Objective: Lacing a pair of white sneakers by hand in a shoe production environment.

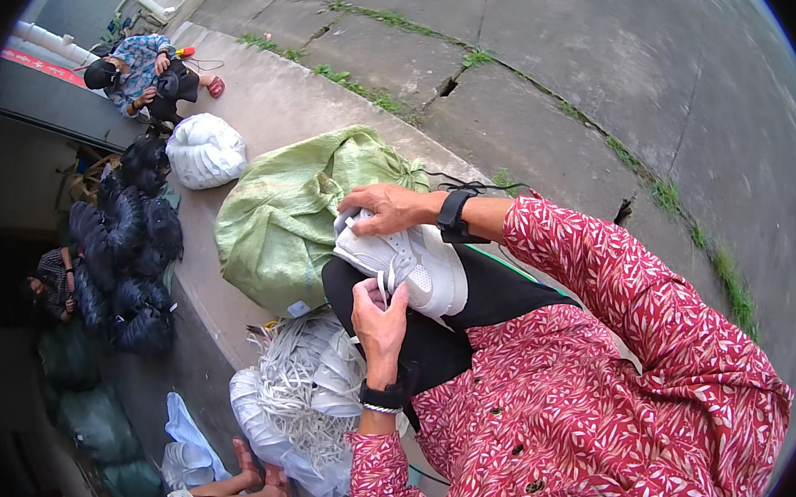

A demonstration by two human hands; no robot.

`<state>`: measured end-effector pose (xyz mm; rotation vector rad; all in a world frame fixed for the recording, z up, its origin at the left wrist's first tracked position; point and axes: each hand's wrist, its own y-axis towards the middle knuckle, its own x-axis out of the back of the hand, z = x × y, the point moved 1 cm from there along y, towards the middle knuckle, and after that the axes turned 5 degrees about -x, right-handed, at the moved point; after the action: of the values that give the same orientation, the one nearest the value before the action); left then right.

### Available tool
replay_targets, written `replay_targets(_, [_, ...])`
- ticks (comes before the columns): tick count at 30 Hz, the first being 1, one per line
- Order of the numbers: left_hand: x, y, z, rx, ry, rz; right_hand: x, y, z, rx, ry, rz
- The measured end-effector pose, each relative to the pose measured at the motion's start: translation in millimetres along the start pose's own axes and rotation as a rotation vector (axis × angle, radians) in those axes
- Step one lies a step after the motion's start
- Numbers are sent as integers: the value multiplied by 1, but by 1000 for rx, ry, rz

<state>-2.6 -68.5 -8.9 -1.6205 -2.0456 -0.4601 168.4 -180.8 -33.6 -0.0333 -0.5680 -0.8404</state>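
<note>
A white sneaker (433,269) rests on a dark cloth (496,287) over my lap, its perforated toe toward my body. My right hand (390,208), wearing a black wristband, grips the shoe around its collar and tongue. At the side of the shoe my left hand (381,326) is closed, thumb and fingers pinching a white shoelace (398,269) by the eyelets. Part of that lace is hidden behind the fingers. To the left of my left hand, a clear plastic bag (319,478) holds a heap of white laces (310,379) and white shoe parts.
A large green woven sack (291,210) stands just beyond the shoe. Farther off are a white bundle (206,152), dark bagged bundles (128,244) and a seated person (142,77). More people sit at left and lower left. Cracked concrete (589,52) with grass strips lies at right.
</note>
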Motion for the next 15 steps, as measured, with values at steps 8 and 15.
replay_targets(8, [11,8,-15,-203,-11,-132,-2,2,-1,-50,7,33])
replay_targets(15, [39,-51,-95,-446,-98,530,3,1,-1,-50,-19,61])
